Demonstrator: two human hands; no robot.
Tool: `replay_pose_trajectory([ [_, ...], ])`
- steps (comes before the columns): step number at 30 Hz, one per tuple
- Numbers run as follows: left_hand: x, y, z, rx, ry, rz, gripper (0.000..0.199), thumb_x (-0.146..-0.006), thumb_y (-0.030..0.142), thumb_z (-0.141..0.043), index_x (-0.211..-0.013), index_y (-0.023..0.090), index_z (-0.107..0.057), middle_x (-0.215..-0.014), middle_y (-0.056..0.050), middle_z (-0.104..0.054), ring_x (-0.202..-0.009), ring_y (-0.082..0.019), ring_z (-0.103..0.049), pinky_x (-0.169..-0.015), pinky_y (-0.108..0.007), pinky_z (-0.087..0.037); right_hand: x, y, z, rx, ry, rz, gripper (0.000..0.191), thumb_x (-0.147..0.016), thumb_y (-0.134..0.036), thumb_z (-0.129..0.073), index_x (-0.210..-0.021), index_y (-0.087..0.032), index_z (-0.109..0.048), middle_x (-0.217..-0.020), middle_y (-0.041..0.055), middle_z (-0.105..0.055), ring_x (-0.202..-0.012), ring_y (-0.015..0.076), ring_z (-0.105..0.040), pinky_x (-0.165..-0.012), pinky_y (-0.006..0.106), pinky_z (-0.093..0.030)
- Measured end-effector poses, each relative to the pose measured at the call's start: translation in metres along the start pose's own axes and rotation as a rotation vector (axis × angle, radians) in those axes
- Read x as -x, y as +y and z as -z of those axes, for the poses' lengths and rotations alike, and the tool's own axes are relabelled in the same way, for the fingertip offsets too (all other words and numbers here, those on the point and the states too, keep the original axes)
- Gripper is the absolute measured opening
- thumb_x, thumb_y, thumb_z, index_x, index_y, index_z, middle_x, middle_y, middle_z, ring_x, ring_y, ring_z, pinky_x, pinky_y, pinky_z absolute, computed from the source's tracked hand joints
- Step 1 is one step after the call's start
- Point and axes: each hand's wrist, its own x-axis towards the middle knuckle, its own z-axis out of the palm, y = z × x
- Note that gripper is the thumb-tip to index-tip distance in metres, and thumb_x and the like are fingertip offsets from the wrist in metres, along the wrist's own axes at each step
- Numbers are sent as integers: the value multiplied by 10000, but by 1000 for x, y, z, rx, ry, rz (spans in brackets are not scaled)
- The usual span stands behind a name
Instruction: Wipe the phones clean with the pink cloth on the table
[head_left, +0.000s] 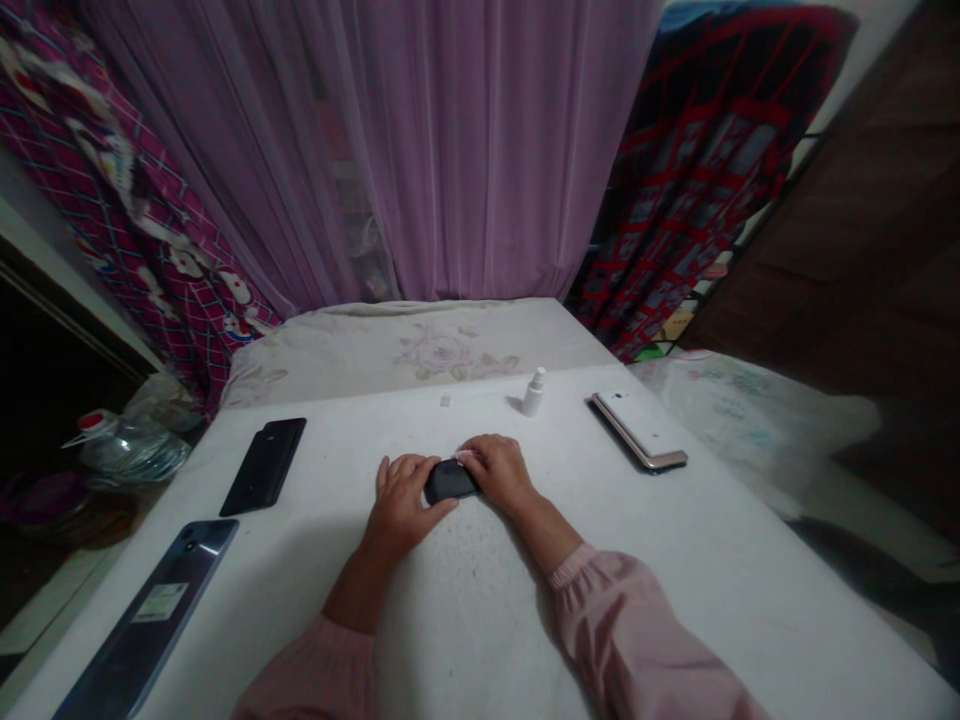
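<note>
A small black phone [448, 482] is held near the middle of the frame on the white tabletop [450, 610] by the left hand [401, 500], half open, while a pink scrap [465, 457] is pinched against it by the curled right hand [499, 472], and a white spray bottle [533, 392] is left standing apart.

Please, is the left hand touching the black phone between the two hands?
Touching. The head view shows the left hand with its fingers pressed against the near end of the black phone, with no gap.

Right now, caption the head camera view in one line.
Left hand and right hand hold a dark smartphone on a white table, a white spray bottle beyond.
</note>
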Motion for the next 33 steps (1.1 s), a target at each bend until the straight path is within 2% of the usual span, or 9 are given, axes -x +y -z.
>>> replay_pose_trajectory([
  [4, 0, -1, -1, 0, 5, -9, 528, -777, 446, -690, -1250, 258, -547, -1164, -66, -614, -1164, -294, -536, -1132, -596, -175, 0, 1, -3, 9, 15, -6, 166, -902, -309, -583, -891, -227, -727, -851, 36, -731, -828, 187, -618, -805, 311, -385],
  [7, 1, -4, -3, -3, 17, -19, 539, -773, 455, -690, -1255, 258, -551, -1166, -67, -615, -1161, -300, -538, -1129, -596, -189, 3, 8, 1, -85, -30, 75, 117, -871, -269, -616, -852, -228, -724, -842, 24, -728, -823, 175, -630, -811, 303, -409],
  [12, 0, -6, -3, -3, 19, -31, 538, -784, 476, -678, -1255, 251, -548, -1165, -76, -617, -1162, -300, -538, -1127, -598, -193, 12, 21, 15, -179, -186, 252, 68, -796, -308, -727, -818, -244, -736, -1216, 58, -659, -1118, 227, -594, -1005, 403, -369],
  [15, 0, -3, -1, -5, 8, -22, 529, -788, 479, -673, -1245, 242, -552, -1162, -83, -618, -1160, -302, -540, -1122, -608, -193, 15, 24, 19, -167, -254, 265, 96, -782, -325, -749, -852, -260, -747, -1297, 67, -605, -1203, 255, -540, -1055, 468, -318],
  [20, 0, 1, 0, -24, 28, -12, 537, -777, 456, -682, -1251, 234, -561, -1156, -83, -620, -1160, -305, -541, -1125, -601, -195, 15, 24, 15, -186, -214, 239, 62, -789, -304, -748, -826, -255, -742, -1257, 65, -627, -1179, 245, -557, -1058, 478, -309],
  [24, 1, -5, -1, -36, 23, -10, 646, -736, 438, -714, -1317, 230, -527, -1220, -98, -605, -1209, -325, -508, -1115, -597, -222, 14, 25, 14, -188, -211, 249, 86, -788, -327, -747, -839, -257, -743, -1260, 62, -627, -1178, 245, -560, -1060, 474, -315],
  [26, 1, -9, 0, -36, 16, -11, 625, -722, 428, -726, -1295, 251, -550, -1240, -90, -597, -1232, -328, -491, -1114, -594, -226, 14, 25, 14, -185, -213, 249, 92, -790, -337, -743, -839, -258, -747, -1261, 60, -628, -1177, 244, -564, -1058, 468, -321],
  [29, 0, -13, 0, -23, 16, -8, 567, -709, 428, -736, -1236, 280, -591, -1253, -78, -582, -1234, -323, -489, -1116, -590, -221, 13, 24, 13, -178, -186, 230, 80, -784, -323, -744, -829, -256, -747, -1230, 55, -650, -1154, 236, -585, -1035, 438, -348],
  [33, -1, -13, 1, 4, 0, 2, 567, -707, 417, -739, -1232, 270, -584, -1208, -79, -602, -1189, -315, -521, -1110, -593, -227, 9, 19, 9, -187, -121, 210, 52, -803, -292, -718, -820, -246, -735, -1083, 36, -712, -1048, 200, -637, -966, 361, -396],
])
